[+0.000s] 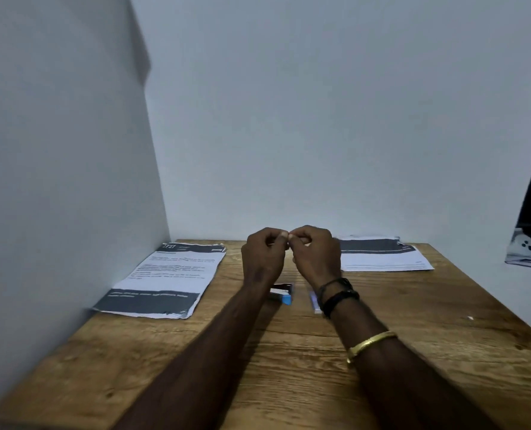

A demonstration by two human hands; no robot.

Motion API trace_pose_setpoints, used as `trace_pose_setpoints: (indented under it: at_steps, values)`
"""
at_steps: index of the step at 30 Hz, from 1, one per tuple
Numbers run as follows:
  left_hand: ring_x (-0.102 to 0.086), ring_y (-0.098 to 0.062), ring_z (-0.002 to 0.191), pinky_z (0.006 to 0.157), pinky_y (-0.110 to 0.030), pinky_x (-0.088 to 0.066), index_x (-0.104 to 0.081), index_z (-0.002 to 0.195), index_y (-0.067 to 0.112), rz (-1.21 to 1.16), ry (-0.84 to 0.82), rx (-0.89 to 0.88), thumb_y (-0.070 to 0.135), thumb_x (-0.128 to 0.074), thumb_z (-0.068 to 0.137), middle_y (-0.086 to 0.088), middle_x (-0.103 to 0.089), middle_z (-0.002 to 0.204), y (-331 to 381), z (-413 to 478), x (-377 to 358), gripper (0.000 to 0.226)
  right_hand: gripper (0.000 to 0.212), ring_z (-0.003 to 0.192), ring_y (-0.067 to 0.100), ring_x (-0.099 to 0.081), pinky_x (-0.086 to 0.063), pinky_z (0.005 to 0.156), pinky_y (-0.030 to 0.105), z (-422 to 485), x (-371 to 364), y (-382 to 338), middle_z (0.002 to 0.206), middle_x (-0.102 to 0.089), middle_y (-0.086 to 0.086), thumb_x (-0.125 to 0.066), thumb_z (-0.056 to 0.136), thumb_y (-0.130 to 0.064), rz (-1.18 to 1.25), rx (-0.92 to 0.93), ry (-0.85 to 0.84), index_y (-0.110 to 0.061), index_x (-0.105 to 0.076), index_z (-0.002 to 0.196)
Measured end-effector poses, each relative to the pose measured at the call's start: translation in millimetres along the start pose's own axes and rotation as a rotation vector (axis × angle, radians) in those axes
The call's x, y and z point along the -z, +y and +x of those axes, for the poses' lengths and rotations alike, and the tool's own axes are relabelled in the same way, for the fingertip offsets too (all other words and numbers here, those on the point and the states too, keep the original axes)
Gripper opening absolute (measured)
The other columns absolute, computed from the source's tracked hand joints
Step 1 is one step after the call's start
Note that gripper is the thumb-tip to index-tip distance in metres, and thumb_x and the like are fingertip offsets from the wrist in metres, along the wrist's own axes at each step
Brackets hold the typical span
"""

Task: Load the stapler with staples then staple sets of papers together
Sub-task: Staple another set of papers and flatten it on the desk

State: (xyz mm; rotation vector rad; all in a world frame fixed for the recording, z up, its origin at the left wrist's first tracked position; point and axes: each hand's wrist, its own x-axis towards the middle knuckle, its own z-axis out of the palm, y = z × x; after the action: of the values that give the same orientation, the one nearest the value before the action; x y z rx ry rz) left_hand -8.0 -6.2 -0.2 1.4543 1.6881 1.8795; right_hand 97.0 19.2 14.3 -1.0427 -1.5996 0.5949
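Note:
Both my hands are raised together over the far middle of the wooden table [289, 342]. My left hand [265, 256] and my right hand [315, 254] have curled fingers, and their fingertips meet on something small and thin, probably a strip of staples, too small to make out. Below them on the table lies a small blue and white staple box [284, 294], open. Beside my right wrist a pale, narrow object [314, 301] is partly hidden. One printed paper stack [164, 277] lies at the left and another [382, 254] at the far right. No stapler can be made out.
White walls close in the table at the left and the back. A dark object and a printed picture [529, 249] sit at the right edge. A tiny white scrap [470, 318] lies on the table's right side.

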Motion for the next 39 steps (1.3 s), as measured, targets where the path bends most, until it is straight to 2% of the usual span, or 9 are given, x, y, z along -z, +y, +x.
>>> trace_pose_setpoints:
  at_steps: [4, 7, 13, 17, 20, 25, 28, 33, 39]
  values:
    - [-0.074, -0.009, 0.081, 0.079, -0.045, -0.061, -0.077, 0.084, 0.022, 0.078, 0.078, 0.037, 0.037, -0.061, 0.083, 0.008, -0.077, 0.078, -11.6, 2.9, 43.5, 0.022, 0.014, 0.086, 0.02, -0.074, -0.059, 0.077, 0.035, -11.2, -35.3, -17.7, 0.089, -0.079, -0.003, -0.068, 0.09, -0.03, -0.049, 0.02, -0.111, -0.022, -0.079, 0.094]
    - [-0.072, -0.008, 0.081, 0.081, -0.037, -0.059, -0.078, 0.085, 0.02, 0.158, 0.126, 0.077, 0.033, -0.063, 0.085, 0.008, -0.077, 0.078, -20.7, 6.6, 71.3, 0.02, 0.015, 0.093, 0.018, -0.072, -0.053, 0.074, 0.029, -18.3, -58.9, -27.4, 0.096, -0.079, -0.005, -0.068, 0.089, -0.034, -0.091, 0.016, -0.197, -0.027, -0.079, 0.098]
    - [-0.07, -0.016, 0.089, 0.084, -0.031, -0.052, -0.079, 0.087, 0.017, 0.283, 0.183, 0.231, 0.025, -0.066, 0.084, 0.005, -0.078, 0.088, -42.5, 16.9, 109.7, 0.016, 0.016, 0.099, 0.024, -0.071, -0.058, 0.081, 0.035, -23.9, -103.7, -34.3, 0.102, -0.078, -0.003, -0.067, 0.083, -0.038, -0.154, -0.007, -0.353, -0.031, -0.078, 0.092]
    - [-0.069, -0.02, 0.093, 0.086, -0.031, -0.051, -0.078, 0.089, 0.018, 0.238, 0.228, 0.343, 0.018, -0.064, 0.084, 0.006, -0.075, 0.088, -54.2, 21.8, 125.1, 0.015, 0.021, 0.105, 0.028, -0.069, -0.056, 0.085, 0.033, -22.3, -124.0, -32.9, 0.111, -0.076, 0.0, -0.065, 0.083, -0.028, -0.267, -0.035, -0.422, -0.027, -0.078, 0.1]
    - [-0.068, -0.021, 0.095, 0.088, -0.03, -0.05, -0.077, 0.09, 0.019, 0.225, 0.25, 0.37, 0.015, -0.063, 0.084, 0.005, -0.074, 0.088, -55.9, 25.4, 129.1, 0.016, 0.027, 0.107, 0.032, -0.068, -0.057, 0.087, 0.035, -21.0, -140.2, -29.8, 0.114, -0.075, 0.007, -0.062, 0.086, -0.031, -0.428, -0.031, -0.463, -0.021, -0.075, 0.107]
    - [-0.066, -0.026, 0.109, 0.097, -0.032, -0.048, -0.077, 0.102, 0.019, 0.216, 0.293, 0.42, 0.014, -0.061, 0.084, -0.002, -0.077, 0.108, -63.7, 31.7, 129.5, 0.024, 0.046, 0.128, 0.034, -0.052, -0.038, 0.105, 0.045, -24.2, -159.4, -30.9, 0.135, -0.06, 0.01, -0.057, 0.092, -0.047, -0.703, 0.054, -0.504, -0.017, -0.062, 0.127]
    - [-0.065, -0.025, 0.112, 0.099, -0.031, -0.048, -0.076, 0.107, 0.019, 0.215, 0.287, 0.427, 0.012, -0.059, 0.084, -0.002, -0.076, 0.112, -64.6, 33.7, 129.3, 0.029, 0.041, 0.129, 0.034, -0.051, -0.037, 0.105, 0.046, -24.2, -166.5, -36.6, 0.135, -0.06, 0.01, -0.055, 0.093, -0.041, -0.673, 0.037, -0.524, -0.015, -0.061, 0.124]
    - [-0.065, -0.024, 0.114, 0.098, -0.029, -0.045, -0.075, 0.107, 0.019, 0.221, 0.298, 0.446, 0.012, -0.059, 0.085, -0.002, -0.075, 0.114, -65.2, 34.3, 129.3, 0.028, 0.031, 0.121, 0.033, -0.061, -0.041, 0.102, 0.042, -20.8, -170.4, -42.6, 0.124, -0.07, 0.007, -0.056, 0.09, -0.032, -0.455, -0.081, -0.472, -0.019, -0.066, 0.116]
    - [-0.064, -0.025, 0.116, 0.097, -0.028, -0.044, -0.075, 0.11, 0.018, 0.244, 0.312, 0.442, 0.012, -0.058, 0.087, -0.003, -0.074, 0.117, -63.5, 34.2, 129.9, 0.03, 0.032, 0.118, 0.037, -0.062, -0.05, 0.094, 0.037, -18.3, -169.6, -42.4, 0.127, -0.066, 0.013, -0.064, 0.089, -0.029, -0.322, -0.147, -0.415, -0.018, -0.063, 0.119]
